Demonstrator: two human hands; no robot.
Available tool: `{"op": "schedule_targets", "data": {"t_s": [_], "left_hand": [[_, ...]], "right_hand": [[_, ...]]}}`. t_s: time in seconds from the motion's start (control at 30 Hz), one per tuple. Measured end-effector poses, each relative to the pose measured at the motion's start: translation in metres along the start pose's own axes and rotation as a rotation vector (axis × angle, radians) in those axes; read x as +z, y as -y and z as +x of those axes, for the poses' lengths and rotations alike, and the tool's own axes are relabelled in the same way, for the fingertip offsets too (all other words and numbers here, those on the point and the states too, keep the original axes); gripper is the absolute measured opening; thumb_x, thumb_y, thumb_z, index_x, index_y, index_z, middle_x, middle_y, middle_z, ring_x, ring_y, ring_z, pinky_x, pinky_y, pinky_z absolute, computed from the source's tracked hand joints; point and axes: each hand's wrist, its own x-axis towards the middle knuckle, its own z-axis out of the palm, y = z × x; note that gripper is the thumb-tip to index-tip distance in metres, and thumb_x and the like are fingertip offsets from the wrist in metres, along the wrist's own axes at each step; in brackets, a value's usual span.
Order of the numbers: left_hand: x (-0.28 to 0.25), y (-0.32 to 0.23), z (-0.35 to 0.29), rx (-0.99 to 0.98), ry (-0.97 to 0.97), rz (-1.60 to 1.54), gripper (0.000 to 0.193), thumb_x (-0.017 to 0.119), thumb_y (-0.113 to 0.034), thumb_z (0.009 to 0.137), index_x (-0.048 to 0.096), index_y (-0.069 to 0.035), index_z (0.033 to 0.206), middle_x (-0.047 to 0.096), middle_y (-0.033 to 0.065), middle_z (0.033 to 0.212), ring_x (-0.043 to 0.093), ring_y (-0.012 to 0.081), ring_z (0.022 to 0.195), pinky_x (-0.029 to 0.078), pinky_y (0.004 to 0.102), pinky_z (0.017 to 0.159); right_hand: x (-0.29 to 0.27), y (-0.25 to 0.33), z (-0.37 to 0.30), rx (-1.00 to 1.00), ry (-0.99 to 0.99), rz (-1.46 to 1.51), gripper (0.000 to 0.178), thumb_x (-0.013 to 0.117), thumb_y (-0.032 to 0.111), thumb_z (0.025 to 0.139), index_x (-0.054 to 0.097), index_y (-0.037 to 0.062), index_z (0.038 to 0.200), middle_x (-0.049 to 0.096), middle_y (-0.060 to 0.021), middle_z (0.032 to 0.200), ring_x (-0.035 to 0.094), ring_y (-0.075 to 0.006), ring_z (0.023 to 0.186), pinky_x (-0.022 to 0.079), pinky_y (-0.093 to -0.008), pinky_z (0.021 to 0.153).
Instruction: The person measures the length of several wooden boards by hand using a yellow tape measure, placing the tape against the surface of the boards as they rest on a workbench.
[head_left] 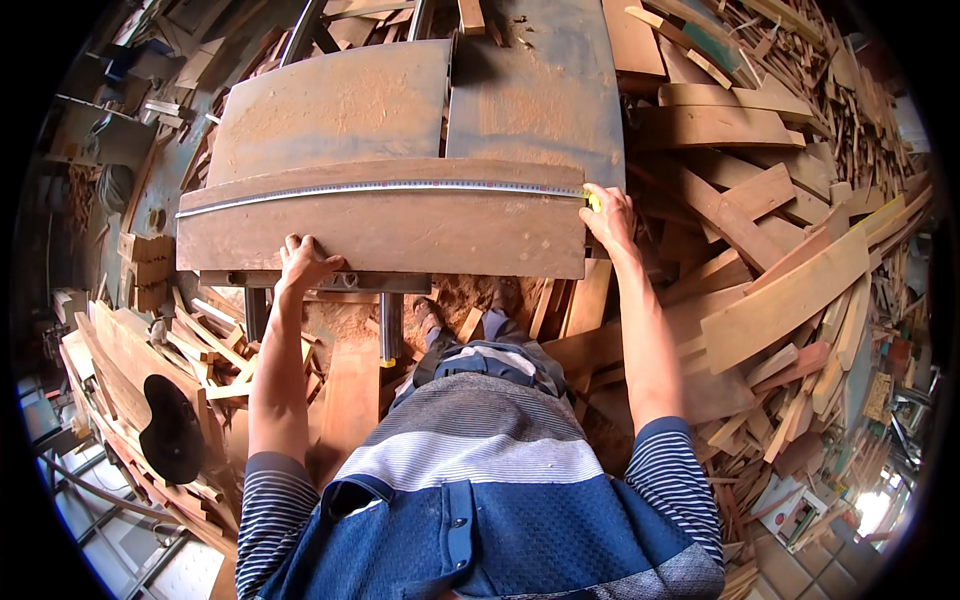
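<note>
A wide brown wooden board (400,232) lies across the near edge of a metal machine table (540,110). Along the board's length runs an extended tape measure (380,188), its strip reaching the left end. At the board's right end my right hand (610,215) is closed around the yellow tape case, which shows only in part between the fingers. My left hand (306,264) rests on the board's near edge, left of the middle, with fingers spread and the thumb pointing right. No tool shows in that hand.
Long planks and curved offcuts (790,290) are heaped on the right. More boards and scraps (150,370) pile up at the left, near a dark rounded object (172,428). Sawdust (345,335) covers the floor under the table, around my feet. Metal legs (391,325) stand below the table edge.
</note>
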Motion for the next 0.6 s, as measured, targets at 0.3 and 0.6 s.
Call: {"op": "schedule_targets", "data": {"t_s": [0.3, 0.6], "left_hand": [[0.005, 0.005, 0.004, -0.004, 0.008, 0.028, 0.088, 0.083, -0.051, 0.078, 0.052, 0.005, 0.137, 0.035, 0.0336, 0.15, 0.036, 0.0511, 0.138, 0.038, 0.053, 0.115], [-0.008, -0.003, 0.004, -0.031, 0.104, 0.011, 0.091, 0.083, -0.052, 0.078, 0.048, 0.007, 0.14, 0.029, 0.0371, 0.154, 0.035, 0.0552, 0.139, 0.038, 0.0558, 0.114]], "right_hand": [[0.003, -0.001, 0.002, -0.013, -0.013, -0.02, 0.054, 0.075, 0.025, 0.076, 0.069, 0.0231, 0.13, 0.067, -0.0123, 0.121, 0.059, -0.0359, 0.116, 0.049, -0.0444, 0.102], [0.0, 0.005, -0.001, -0.013, -0.042, 0.019, 0.05, 0.072, 0.019, 0.077, 0.071, 0.0215, 0.126, 0.067, -0.0115, 0.117, 0.059, -0.0352, 0.116, 0.049, -0.0436, 0.101]]}}
